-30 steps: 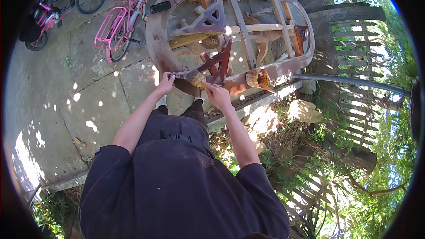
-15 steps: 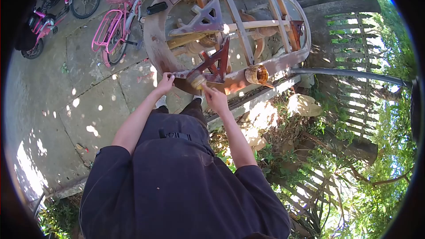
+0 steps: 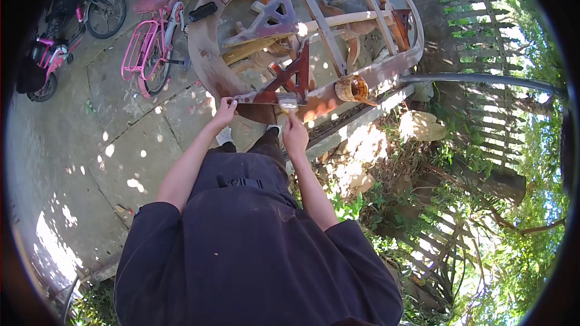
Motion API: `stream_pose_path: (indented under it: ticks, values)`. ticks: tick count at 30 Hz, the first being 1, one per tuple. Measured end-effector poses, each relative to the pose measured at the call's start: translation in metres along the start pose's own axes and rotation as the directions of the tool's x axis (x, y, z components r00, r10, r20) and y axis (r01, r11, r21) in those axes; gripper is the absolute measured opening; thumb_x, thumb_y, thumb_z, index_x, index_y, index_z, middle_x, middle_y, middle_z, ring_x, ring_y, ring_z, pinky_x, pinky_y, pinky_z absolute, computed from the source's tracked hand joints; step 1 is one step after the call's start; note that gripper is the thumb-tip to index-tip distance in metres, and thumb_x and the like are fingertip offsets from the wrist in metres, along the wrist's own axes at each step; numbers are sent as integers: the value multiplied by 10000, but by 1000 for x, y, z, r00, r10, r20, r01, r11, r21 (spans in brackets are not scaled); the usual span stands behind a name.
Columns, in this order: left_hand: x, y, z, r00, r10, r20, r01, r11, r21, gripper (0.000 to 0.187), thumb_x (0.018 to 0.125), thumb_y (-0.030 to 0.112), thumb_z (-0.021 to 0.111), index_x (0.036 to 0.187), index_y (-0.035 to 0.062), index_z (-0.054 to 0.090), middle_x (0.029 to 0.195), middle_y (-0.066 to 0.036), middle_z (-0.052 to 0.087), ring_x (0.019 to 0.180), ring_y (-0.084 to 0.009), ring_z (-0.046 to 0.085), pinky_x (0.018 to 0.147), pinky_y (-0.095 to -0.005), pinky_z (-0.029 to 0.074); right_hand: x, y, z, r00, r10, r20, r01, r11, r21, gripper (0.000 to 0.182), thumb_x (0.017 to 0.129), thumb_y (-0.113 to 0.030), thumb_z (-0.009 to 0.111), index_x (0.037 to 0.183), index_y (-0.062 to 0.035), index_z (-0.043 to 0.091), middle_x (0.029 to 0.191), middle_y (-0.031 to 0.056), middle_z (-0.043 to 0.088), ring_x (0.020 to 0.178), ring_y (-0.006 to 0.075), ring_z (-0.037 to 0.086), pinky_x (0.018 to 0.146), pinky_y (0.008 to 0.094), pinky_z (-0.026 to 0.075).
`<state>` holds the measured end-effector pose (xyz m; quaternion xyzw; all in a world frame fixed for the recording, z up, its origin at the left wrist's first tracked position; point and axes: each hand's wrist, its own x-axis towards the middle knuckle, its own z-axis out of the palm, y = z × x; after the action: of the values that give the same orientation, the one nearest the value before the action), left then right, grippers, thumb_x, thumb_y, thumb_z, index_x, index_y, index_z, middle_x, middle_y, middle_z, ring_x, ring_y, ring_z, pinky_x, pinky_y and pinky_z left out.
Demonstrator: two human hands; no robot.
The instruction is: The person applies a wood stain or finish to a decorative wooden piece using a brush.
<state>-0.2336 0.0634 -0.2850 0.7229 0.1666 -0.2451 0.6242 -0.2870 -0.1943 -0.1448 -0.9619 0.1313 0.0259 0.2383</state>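
My left hand [image 3: 226, 110] pinches the left end of a dark red-brown wooden bracket [image 3: 292, 76] with triangular cut-outs. The bracket rests at the near edge of an oval wooden frame [image 3: 208, 63]. In my right hand [image 3: 295, 134] is a brush [image 3: 288, 105], its head at the bracket's lower right edge. A container [image 3: 352, 89] with brown drips stands on the frame right of the brush. Behind the held bracket lies a paler bracket [image 3: 266, 21], and a small dark red one [image 3: 402, 25] is at the frame's right end.
A black object [image 3: 203, 11] lies on the frame's upper left. Pink bicycles [image 3: 145, 54] stand on the paving at the left. At the right are a dark pipe [image 3: 483, 78], a slatted wooden fence [image 3: 483, 54], stones [image 3: 421, 127] and plants.
My right hand and the brush have moved slightly right along the bracket, and the brush now points more upright. The camera view has shifted a little. My left hand keeps its hold.
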Motion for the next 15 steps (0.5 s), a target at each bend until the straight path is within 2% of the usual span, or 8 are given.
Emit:
stream_pose_path:
  ticks: [1, 5, 7, 8, 10, 11, 12, 15]
  values:
    - [0, 0, 0, 1000, -5, 5, 5, 1000, -5, 438, 1125, 367, 491, 1421, 52, 419, 992, -96, 655, 926, -176, 644, 894, -355, 496, -6, -5, 4, 994, -82, 77, 86, 995, -46, 387, 1047, -276, 570, 1413, -208, 674, 946, 216, 736, 847, 423, 714, 750, 520, 553]
    - [12, -11, 2, 1000, 21, 11, -20, 999, -34, 439, 1133, 369, 476, 1432, 57, 404, 975, -87, 657, 912, -170, 621, 858, -346, 494, -11, -12, -1, 974, -159, 159, 165, 986, -24, 390, 1047, -270, 571, 1417, -195, 669, 961, 224, 741, 830, 431, 714, 740, 533, 549]
    - [6, -2, 1, 1000, 2, 14, -1, 999, -37, 439, 1129, 353, 486, 1423, 38, 405, 990, -95, 647, 913, -172, 637, 880, -346, 502, -5, -7, 6, 987, 156, -46, -150, 983, 108, 390, 1047, -267, 575, 1422, -208, 665, 947, 222, 738, 818, 428, 714, 733, 536, 549]
    - [3, 3, 0, 1000, -13, 21, 14, 999, -42, 439, 1125, 336, 495, 1415, 19, 406, 1005, -102, 637, 914, -175, 652, 903, -346, 510, -8, -5, 10, 986, 159, -46, -153, 982, 110, 390, 1047, -267, 575, 1422, -208, 665, 947, 222, 738, 818, 428, 714, 733, 536, 549]
    - [0, 8, -1, 1000, -24, 18, 24, 1000, -19, 439, 1126, 337, 493, 1417, 20, 405, 1007, -101, 637, 917, -173, 652, 905, -344, 510, -17, -13, 8, 992, -115, 43, 114, 993, 15, 394, 1048, -281, 575, 1426, -215, 663, 934, 225, 733, 826, 419, 717, 733, 530, 550]
    - [-1, 10, 0, 999, -34, 11, 34, 999, -2, 440, 1126, 337, 492, 1420, 22, 403, 1009, -100, 637, 920, -171, 651, 906, -341, 510, -22, -18, 0, 974, -189, 123, 188, 982, 24, 399, 1046, -278, 576, 1427, -198, 664, 929, 238, 729, 840, 431, 715, 735, 539, 547]
    - [2, 6, -1, 999, -31, 15, 31, 1000, 0, 440, 1126, 337, 492, 1420, 22, 403, 1009, -100, 637, 920, -171, 651, 906, -341, 510, -22, -18, 0, 975, -186, 118, 184, 983, 23, 399, 1046, -278, 576, 1427, -198, 664, 929, 238, 729, 840, 431, 715, 735, 539, 547]
    - [8, -3, 0, 999, -36, 7, 36, 999, 30, 450, 1129, 350, 480, 1431, 26, 402, 1019, -97, 645, 945, -172, 648, 927, -346, 500, -11, -7, 7, 986, 135, -95, -130, 990, 56, 424, 1060, -274, 547, 1474, -203, 608, 952, 249, 725, 824, 471, 704, 728, 561, 555]
